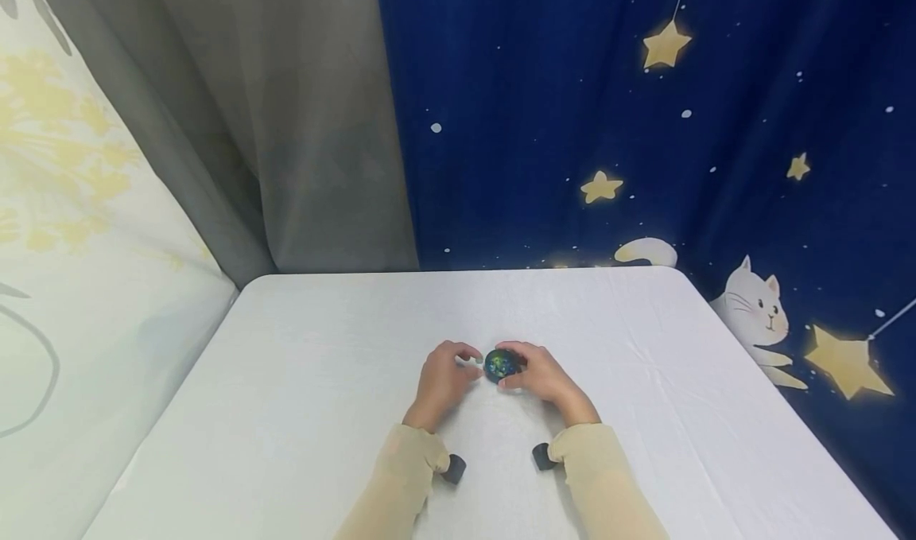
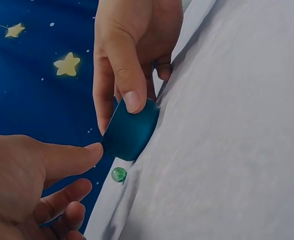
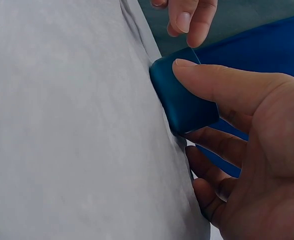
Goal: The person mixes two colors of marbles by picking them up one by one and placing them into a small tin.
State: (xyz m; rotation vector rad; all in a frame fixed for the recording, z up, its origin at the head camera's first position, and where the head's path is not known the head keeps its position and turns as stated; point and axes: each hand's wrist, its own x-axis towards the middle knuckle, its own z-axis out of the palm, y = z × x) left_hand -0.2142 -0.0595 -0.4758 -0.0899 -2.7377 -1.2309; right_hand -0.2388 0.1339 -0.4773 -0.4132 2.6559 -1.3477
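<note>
On the white table sits a small round tin [image 1: 500,366] with a dark, shiny blue-green speckled top. Its smooth teal side shows in both wrist views. My right hand [image 1: 541,374] grips the tin, thumb on the near side and fingers round the far side. Just left of it is my left hand [image 1: 441,382], thumb and fingers parted and loosely bent. In the left wrist view, the left thumb tip comes up against the tin's edge; whether it touches I cannot tell. A green glass marble [image 2: 119,174] lies on the cloth beside the tin, near the left fingers.
A white cloth covers the table [image 1: 300,413]. Behind it hang a grey curtain [image 1: 329,126] and a dark blue star-printed curtain [image 1: 529,126]. A pale patterned cloth [image 1: 86,301] hangs along the left side. Black wrist devices [image 1: 454,469] stick out from the sleeves.
</note>
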